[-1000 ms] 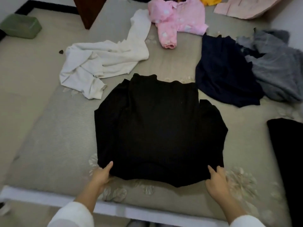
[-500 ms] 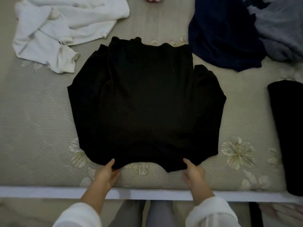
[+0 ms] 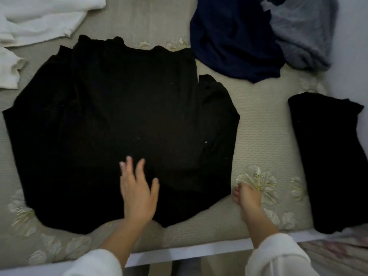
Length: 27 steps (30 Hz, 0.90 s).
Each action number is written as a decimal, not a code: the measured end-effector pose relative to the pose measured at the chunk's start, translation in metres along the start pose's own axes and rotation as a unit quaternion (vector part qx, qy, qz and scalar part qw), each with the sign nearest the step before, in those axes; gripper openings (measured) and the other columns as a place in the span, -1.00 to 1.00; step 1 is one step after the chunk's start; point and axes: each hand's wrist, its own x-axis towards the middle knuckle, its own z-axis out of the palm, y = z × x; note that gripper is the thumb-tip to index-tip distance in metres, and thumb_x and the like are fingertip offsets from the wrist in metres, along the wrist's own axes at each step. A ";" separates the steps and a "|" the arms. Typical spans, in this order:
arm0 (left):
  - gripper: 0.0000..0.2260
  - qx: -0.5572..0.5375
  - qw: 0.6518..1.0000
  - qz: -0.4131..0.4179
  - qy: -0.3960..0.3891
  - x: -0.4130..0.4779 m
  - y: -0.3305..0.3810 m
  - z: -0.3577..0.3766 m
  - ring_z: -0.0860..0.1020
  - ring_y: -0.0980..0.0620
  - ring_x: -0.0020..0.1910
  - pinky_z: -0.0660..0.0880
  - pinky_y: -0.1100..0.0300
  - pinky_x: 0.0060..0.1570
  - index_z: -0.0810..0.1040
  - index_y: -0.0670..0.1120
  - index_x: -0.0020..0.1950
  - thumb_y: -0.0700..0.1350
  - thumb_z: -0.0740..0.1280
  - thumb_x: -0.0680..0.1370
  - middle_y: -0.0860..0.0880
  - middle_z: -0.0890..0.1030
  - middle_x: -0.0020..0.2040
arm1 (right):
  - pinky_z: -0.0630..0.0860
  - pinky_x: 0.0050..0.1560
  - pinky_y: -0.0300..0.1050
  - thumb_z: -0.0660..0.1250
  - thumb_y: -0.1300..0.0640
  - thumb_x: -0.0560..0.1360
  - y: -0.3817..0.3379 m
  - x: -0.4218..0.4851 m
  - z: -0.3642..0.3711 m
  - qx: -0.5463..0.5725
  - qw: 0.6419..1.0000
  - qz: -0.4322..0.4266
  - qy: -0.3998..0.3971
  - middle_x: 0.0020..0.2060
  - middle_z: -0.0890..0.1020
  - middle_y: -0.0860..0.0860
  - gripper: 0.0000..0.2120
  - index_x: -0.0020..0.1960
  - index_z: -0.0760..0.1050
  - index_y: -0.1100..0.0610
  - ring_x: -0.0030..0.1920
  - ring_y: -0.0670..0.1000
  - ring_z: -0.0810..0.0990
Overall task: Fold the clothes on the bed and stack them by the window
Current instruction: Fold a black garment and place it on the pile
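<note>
Head view: a wide black knit top (image 3: 119, 116) is being pressed onto the pale floral bed (image 3: 258, 136) beneath the outstretched fingers (image 3: 141, 166) of the left hand (image 3: 137, 194). The right hand (image 3: 247, 196) is being held curled beside the hem, and whether it is grasping anything cannot be told. Loose sleeves risk being bunched by one-handed smoothing.

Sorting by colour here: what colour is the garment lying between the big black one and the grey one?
The garment is navy blue; head view.

Big top (image 3: 123, 116): plain black. Bed cover (image 3: 258, 136): beige w/ pale flower print. Navy garment (image 3: 235, 36), grey garment (image 3: 302, 32), white garment (image 3: 39, 18). Rt side piece (image 3: 330, 156) also black. Sleeves (image 3: 278, 259) white.
</note>
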 end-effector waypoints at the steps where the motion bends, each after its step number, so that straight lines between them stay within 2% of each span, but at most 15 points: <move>1: -0.42 0.028 0.996 0.076 -0.047 0.001 0.012 0.018 -0.23 -0.06 0.53 -0.12 -0.01 0.49 0.10 -0.06 0.55 0.00 0.24 0.59 -0.12 -0.09 0.57 | 0.44 -0.25 -0.10 0.16 0.31 0.54 -0.011 0.010 0.001 0.012 1.000 -0.012 -0.009 -0.29 0.52 0.15 -0.81 -0.21 0.47 0.25 -0.30 0.04 0.49; 3: -0.44 0.100 0.972 0.184 -0.111 0.009 0.031 0.052 -0.38 0.02 0.48 -0.30 0.08 0.44 -0.07 0.00 0.56 0.13 0.05 0.62 -0.04 -0.26 0.55 | 0.52 -0.14 -0.11 0.15 0.30 0.57 -0.032 0.030 0.007 0.019 0.998 -0.043 -0.037 -0.22 0.59 0.14 -0.82 -0.07 0.51 0.31 -0.22 0.05 0.58; 6: -0.46 0.181 0.951 0.198 -0.155 0.021 0.039 0.091 -0.47 0.08 0.44 -0.39 0.11 0.40 -0.27 0.06 0.51 0.20 -0.21 0.59 0.00 -0.37 0.52 | 0.57 -0.21 -0.20 0.17 0.25 0.60 -0.063 0.056 0.024 0.033 0.994 -0.074 -0.074 -0.18 0.64 0.10 -0.85 -0.01 0.51 0.25 -0.18 0.02 0.65; 8: -0.47 0.208 0.950 0.185 -0.138 0.024 0.036 0.104 -0.34 0.03 0.50 -0.30 0.10 0.47 -0.18 0.04 0.53 0.20 -0.18 0.61 -0.04 -0.23 0.56 | 0.58 -0.32 -0.24 0.18 0.20 0.58 -0.083 0.069 0.038 0.047 0.991 -0.078 -0.100 -0.19 0.67 0.10 -0.81 -0.05 0.54 0.23 -0.25 -0.01 0.67; 10: -0.47 0.203 0.955 0.189 -0.108 0.022 0.035 0.108 -0.09 -0.02 0.55 -0.11 0.06 0.49 0.02 -0.02 0.54 0.14 -0.05 0.61 -0.09 0.00 0.57 | 0.57 -0.37 -0.24 0.24 0.09 0.56 -0.103 0.078 0.048 0.067 0.983 -0.073 -0.154 -0.18 0.69 0.06 -0.79 -0.03 0.60 0.19 -0.30 -0.04 0.66; 13: -0.47 0.196 0.956 0.197 -0.098 0.022 0.034 0.112 0.00 -0.01 0.54 -0.03 0.04 0.47 0.10 -0.04 0.54 0.10 0.02 0.59 -0.09 0.08 0.56 | 0.61 -0.21 -0.15 0.42 0.08 0.44 -0.131 0.083 0.063 0.090 0.977 -0.076 -0.177 -0.18 0.70 0.04 -0.83 -0.08 0.61 0.19 -0.20 0.01 0.68; 15: -0.47 0.199 0.957 0.187 -0.098 0.022 0.035 0.111 -0.01 0.01 0.55 -0.06 0.07 0.48 0.10 -0.02 0.54 0.11 0.02 0.59 -0.08 0.06 0.57 | 0.55 -0.20 -0.17 0.41 0.23 0.40 -0.146 0.079 0.071 0.072 0.968 -0.207 -0.120 -0.29 0.63 0.06 -0.96 -0.18 0.56 0.19 -0.24 -0.01 0.60; 16: -0.47 0.201 0.957 0.183 -0.101 0.022 0.036 0.110 -0.02 0.01 0.55 -0.08 0.08 0.48 0.11 -0.02 0.54 0.10 0.02 0.59 -0.08 0.05 0.57 | 0.52 -0.21 -0.17 0.40 0.26 0.40 -0.153 0.073 0.075 0.027 0.943 -0.308 -0.122 -0.32 0.59 0.03 -0.94 -0.19 0.57 0.13 -0.26 -0.04 0.57; 17: -0.47 0.201 0.957 0.180 -0.105 0.022 0.038 0.109 -0.01 0.01 0.55 -0.09 0.08 0.49 0.12 -0.02 0.54 0.10 0.02 0.59 -0.08 0.05 0.57 | 0.52 -0.14 -0.21 0.40 0.25 0.40 -0.156 0.065 0.079 -0.028 0.903 -0.391 -0.174 -0.30 0.61 -0.02 -0.89 -0.17 0.61 0.05 -0.23 -0.08 0.58; 19: -0.47 0.198 0.958 0.176 -0.108 0.021 0.039 0.108 -0.01 0.01 0.55 -0.09 0.08 0.49 0.15 -0.03 0.54 0.09 0.03 0.58 -0.08 0.07 0.57 | 0.51 0.05 -0.28 0.37 0.16 0.42 -0.154 0.053 0.086 -0.124 0.834 -0.422 -0.332 -0.18 0.68 -0.08 -0.85 -0.15 0.67 -0.07 -0.05 -0.14 0.62; 20: -0.48 0.198 0.958 0.174 -0.109 0.021 0.040 0.108 -0.02 0.01 0.55 -0.08 0.08 0.48 0.16 -0.03 0.53 0.09 0.03 0.58 -0.08 0.07 0.57 | 0.49 0.10 -0.27 0.35 0.12 0.43 -0.151 0.054 0.088 -0.154 0.824 -0.407 -0.364 -0.12 0.68 -0.06 -0.85 -0.15 0.68 -0.07 0.00 -0.15 0.61; 22: -0.48 0.202 0.958 0.173 -0.111 0.022 0.040 0.108 -0.02 0.01 0.55 -0.07 0.07 0.48 0.16 -0.03 0.53 0.09 0.03 0.58 -0.08 0.07 0.57 | 0.50 0.06 -0.22 0.33 0.09 0.47 -0.152 0.066 0.099 -0.179 0.858 -0.395 -0.274 -0.01 0.63 -0.01 -0.86 -0.03 0.64 0.00 -0.02 -0.15 0.57; 24: -0.47 0.203 0.957 0.172 -0.113 0.022 0.040 0.108 -0.03 0.01 0.55 -0.06 0.06 0.48 0.16 -0.02 0.53 0.09 0.04 0.58 -0.08 0.06 0.57 | 0.49 -0.08 -0.20 0.36 -0.02 0.46 -0.157 0.079 0.111 -0.189 0.898 -0.356 -0.176 0.01 0.58 0.00 -0.70 0.14 0.50 0.08 -0.05 -0.10 0.55; 26: -0.47 0.203 0.957 0.172 -0.118 0.022 0.040 0.109 -0.03 0.01 0.55 -0.07 0.06 0.48 0.15 -0.02 0.54 0.09 0.04 0.58 -0.07 0.06 0.57 | 0.52 -0.07 -0.13 0.41 -0.12 0.39 -0.160 0.081 0.127 -0.195 0.917 -0.290 -0.191 0.02 0.60 0.02 -0.49 0.21 0.44 0.15 -0.01 -0.02 0.58; 27: -0.47 0.202 0.957 0.172 -0.120 0.022 0.040 0.109 -0.03 0.01 0.55 -0.07 0.06 0.48 0.14 -0.01 0.54 0.09 0.04 0.58 -0.07 0.05 0.57 | 0.55 -0.01 -0.05 0.43 -0.10 0.35 -0.162 0.081 0.135 -0.228 0.907 -0.291 -0.200 0.05 0.61 0.05 -0.46 0.22 0.45 0.17 0.02 0.02 0.59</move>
